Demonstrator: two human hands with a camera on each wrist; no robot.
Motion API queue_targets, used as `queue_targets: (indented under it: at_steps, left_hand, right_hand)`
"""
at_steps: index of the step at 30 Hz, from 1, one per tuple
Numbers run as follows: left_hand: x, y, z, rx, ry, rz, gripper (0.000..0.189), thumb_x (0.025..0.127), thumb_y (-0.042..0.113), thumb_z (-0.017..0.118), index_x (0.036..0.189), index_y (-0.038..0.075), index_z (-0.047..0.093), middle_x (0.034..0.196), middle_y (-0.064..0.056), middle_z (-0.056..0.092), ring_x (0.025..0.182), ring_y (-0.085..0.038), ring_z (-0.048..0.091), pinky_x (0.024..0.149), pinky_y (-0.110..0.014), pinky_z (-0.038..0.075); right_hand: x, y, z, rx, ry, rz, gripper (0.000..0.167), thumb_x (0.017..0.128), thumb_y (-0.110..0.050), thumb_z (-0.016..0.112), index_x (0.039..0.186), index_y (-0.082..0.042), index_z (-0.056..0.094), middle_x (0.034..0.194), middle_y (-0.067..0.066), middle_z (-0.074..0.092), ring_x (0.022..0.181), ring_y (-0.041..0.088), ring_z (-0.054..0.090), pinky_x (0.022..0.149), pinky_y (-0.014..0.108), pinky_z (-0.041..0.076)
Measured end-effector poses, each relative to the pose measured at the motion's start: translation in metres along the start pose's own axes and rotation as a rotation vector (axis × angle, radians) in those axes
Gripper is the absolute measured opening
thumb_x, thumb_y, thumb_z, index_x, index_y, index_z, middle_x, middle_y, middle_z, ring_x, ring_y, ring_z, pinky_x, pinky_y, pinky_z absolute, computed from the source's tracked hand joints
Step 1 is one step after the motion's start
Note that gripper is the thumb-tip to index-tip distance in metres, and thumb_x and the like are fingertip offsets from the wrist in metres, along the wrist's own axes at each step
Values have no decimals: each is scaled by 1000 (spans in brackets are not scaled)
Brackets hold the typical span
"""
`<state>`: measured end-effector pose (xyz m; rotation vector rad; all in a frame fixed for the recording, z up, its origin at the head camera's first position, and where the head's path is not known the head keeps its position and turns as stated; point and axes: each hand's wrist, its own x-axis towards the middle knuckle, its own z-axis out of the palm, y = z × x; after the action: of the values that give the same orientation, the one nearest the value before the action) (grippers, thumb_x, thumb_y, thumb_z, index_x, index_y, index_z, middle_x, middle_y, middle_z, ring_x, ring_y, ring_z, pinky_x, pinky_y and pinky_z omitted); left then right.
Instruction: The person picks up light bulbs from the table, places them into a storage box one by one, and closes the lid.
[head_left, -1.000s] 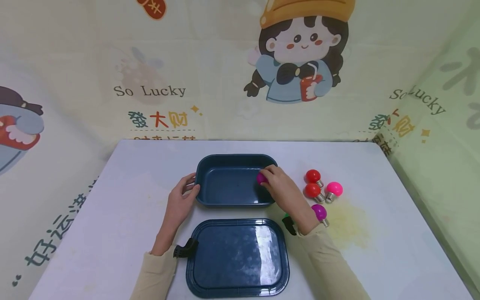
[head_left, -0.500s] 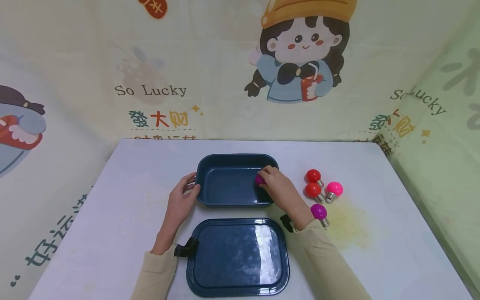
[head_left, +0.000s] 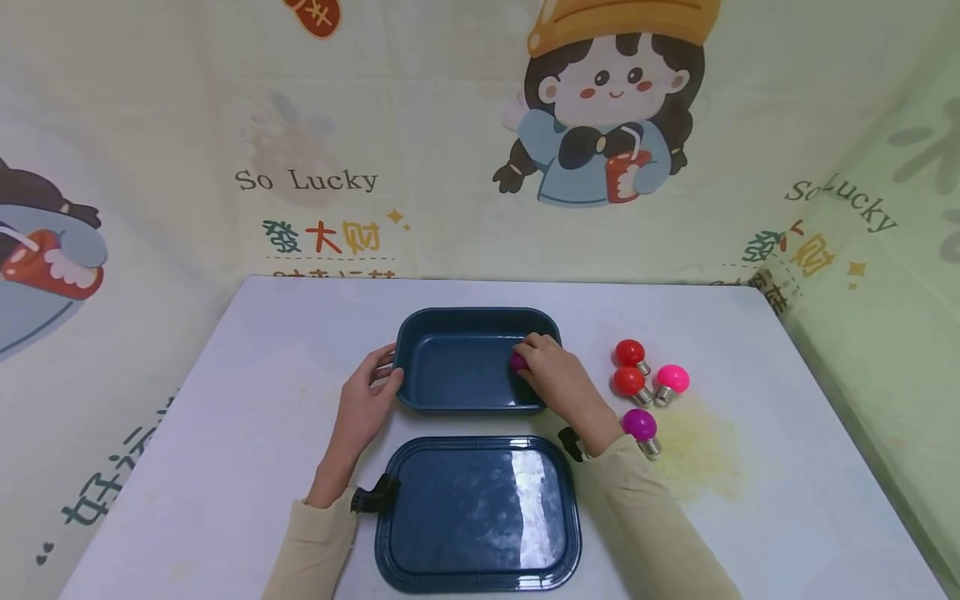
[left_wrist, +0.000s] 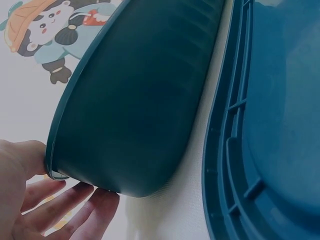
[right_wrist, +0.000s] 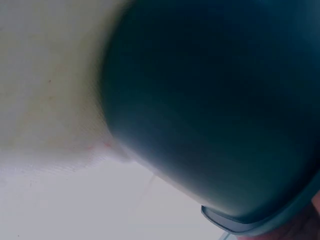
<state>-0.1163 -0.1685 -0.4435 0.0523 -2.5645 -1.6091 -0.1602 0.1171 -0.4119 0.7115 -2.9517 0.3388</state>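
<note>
A deep dark-blue plastic box lies open-topped on the table. My left hand holds its left end; in the left wrist view the thumb is at the rim and the fingers touch the outer wall. Reaching over the right end, my right hand pinches a purple light bulb low inside the box. The bulb's base is hidden by the fingers. In the right wrist view, the box's outer wall fills most of the picture and hides nearly all of that hand.
A flat dark-blue lid lies in front of the box. To the right are two red bulbs, a pink bulb and another purple bulb, beside my right forearm. A printed cloth hangs behind the white table.
The right hand has moved slightly lower in the box with the purple bulb. My left hand keeps its hold on the box's left end. The view has shifted a little.
</note>
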Motion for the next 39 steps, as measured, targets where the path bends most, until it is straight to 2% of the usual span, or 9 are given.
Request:
queue_targets:
  at_steps: [8, 14, 19, 32, 39]
  left_hand:
    - [-1, -2, -1, -4, -6, -4, 45, 100, 18, 59, 144, 12, 50, 136, -17, 58, 123, -32, 60, 101, -48, 51]
    - [1, -2, -2, 7, 4, 6, 45, 100, 18, 59, 144, 12, 50, 137, -17, 58, 122, -32, 60, 100, -47, 52]
    - [3, -2, -2, 12, 0, 14, 45, 100, 16, 60, 144, 11, 50, 137, -17, 58, 120, -32, 61, 99, -47, 52]
    - [1, 0, -1, 12, -4, -16, 46, 100, 17, 60, 144, 11, 50, 137, -16, 58, 121, -31, 61, 100, -46, 52]
    - [1, 1, -1, 14, -5, -22, 46, 100, 17, 60, 144, 11, 50, 137, -17, 58, 122, -32, 60, 100, -46, 52]
  right_hand:
    - [-2, -2, -2, 10, 11, 2, 43, 82, -16, 82, 121, -3, 68, 118, 15, 63, 109, 29, 60, 85, 39, 60]
    - [-4, -2, -12, 6, 57, -38, 45, 81, -16, 83, 121, -2, 67, 119, 16, 62, 109, 29, 60, 86, 37, 60]
    - [-8, 0, -18, 13, 56, -37, 47, 80, -16, 84, 122, -3, 67, 121, 15, 62, 111, 29, 60, 86, 37, 60]
    - [-30, 0, -35, 3, 115, -86, 50, 76, -18, 87, 120, -4, 68, 117, 13, 64, 106, 27, 61, 79, 35, 61]
    - [-44, 3, -41, -7, 108, -72, 55, 75, -21, 88, 123, -3, 67, 118, 14, 64, 107, 28, 61, 77, 35, 61]
